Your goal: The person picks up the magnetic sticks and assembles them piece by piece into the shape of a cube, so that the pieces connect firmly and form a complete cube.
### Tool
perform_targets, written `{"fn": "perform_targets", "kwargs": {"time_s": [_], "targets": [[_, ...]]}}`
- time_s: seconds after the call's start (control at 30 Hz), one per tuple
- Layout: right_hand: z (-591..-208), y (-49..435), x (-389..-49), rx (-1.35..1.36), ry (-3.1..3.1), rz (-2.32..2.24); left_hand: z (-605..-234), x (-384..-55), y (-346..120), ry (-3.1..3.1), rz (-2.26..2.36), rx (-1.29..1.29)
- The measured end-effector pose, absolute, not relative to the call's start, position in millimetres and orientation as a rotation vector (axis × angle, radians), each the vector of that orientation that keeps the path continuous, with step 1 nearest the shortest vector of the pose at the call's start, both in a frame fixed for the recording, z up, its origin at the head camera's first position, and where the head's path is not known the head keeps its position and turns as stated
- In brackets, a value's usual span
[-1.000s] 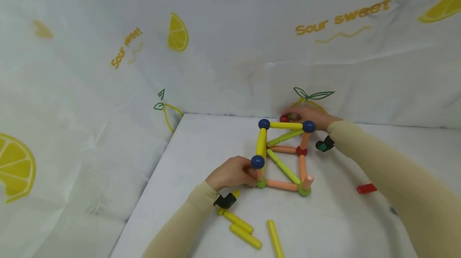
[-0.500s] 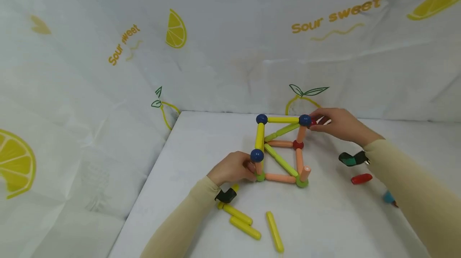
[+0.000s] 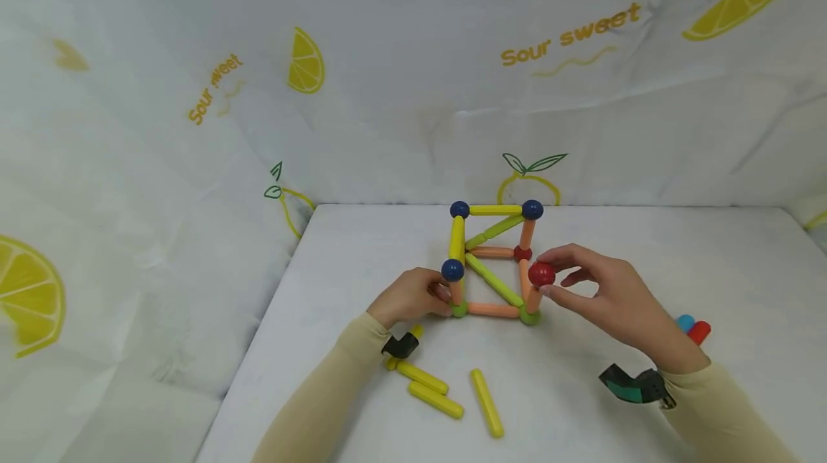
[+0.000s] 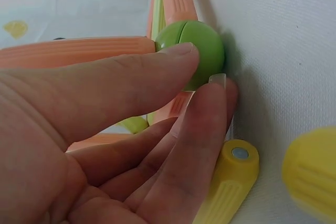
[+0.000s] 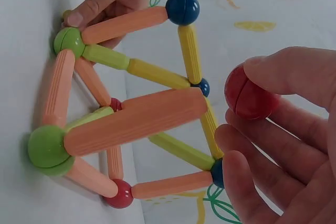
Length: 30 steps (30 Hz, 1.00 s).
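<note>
Right hand [image 3: 601,298] has a red ball [image 3: 541,274] pinched just off the tip of an orange stick [image 5: 136,121]; left hand [image 3: 408,298] grips the stick frame's [image 3: 493,310] near-left green ball [image 4: 210,45].

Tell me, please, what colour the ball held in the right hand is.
The ball is red, seen best in the right wrist view.

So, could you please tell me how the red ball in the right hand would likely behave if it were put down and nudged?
The red ball is round, so it would probably roll at a slight push. Its glossy surface may make it a little slippery. It shows no dent where the right hand pinches it, so it is likely stiff.
</note>
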State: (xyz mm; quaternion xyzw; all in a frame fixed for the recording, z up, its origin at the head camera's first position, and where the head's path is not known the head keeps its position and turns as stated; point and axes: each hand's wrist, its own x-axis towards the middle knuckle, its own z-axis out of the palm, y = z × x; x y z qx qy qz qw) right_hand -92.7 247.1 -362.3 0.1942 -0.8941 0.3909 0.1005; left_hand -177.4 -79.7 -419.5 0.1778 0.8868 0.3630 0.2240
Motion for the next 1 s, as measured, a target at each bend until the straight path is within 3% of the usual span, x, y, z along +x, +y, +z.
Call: {"fn": "perform_targets", "kwargs": {"time_s": [0.47,0.83,1.0], "targets": [[-372,246,-89,0.571,-2.665,1.103,-400,-181,-85,2.600,0.899,0.510],[-373,246,-90,0.534,-2.699,1.110,-423,-192,-109,2.738,0.239,1.124],[-372,244,-96,0.562,-2.705,1.141,-393,-188,-127,2.961,0.354,0.969]]}}
